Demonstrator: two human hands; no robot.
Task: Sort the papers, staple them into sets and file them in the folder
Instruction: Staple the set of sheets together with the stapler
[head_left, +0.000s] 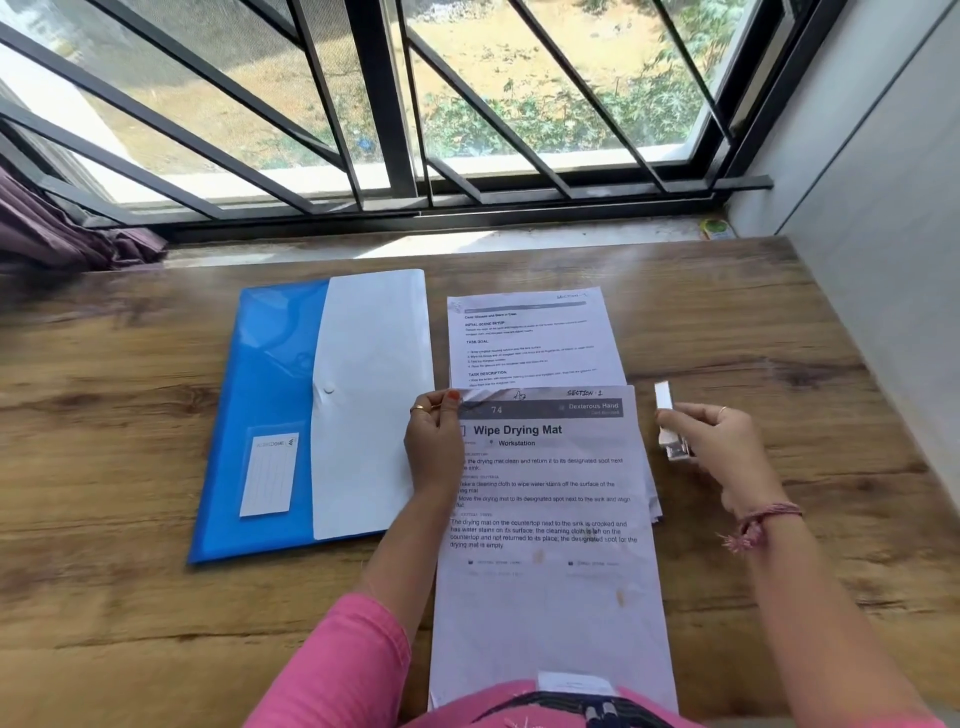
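**Nearly ready to staple: papers pinched, stapler in hand**

Closest in, a pink sleeve (337, 670) leads up to the left hand (434, 447), whose grip is clamped on the top left corner of the "Wipe Drying Mat" papers (550, 545), thumb and fingers pinching the edge. That set lies along the wooden counter (130, 597) with its near end at the person's lap. The right hand (719, 449) (a thread band at its wrist) curls its grip around a small silvery stapler (670, 426), just right of the papers' top corner. Beyond, a second printed sheet (530, 338) lies partly under the held set. To the left rests the blue folder (260, 415), its white flap (371, 400) touching the left hand's back. Farther off, a barred window (389, 104) and a purple curtain (62, 228).
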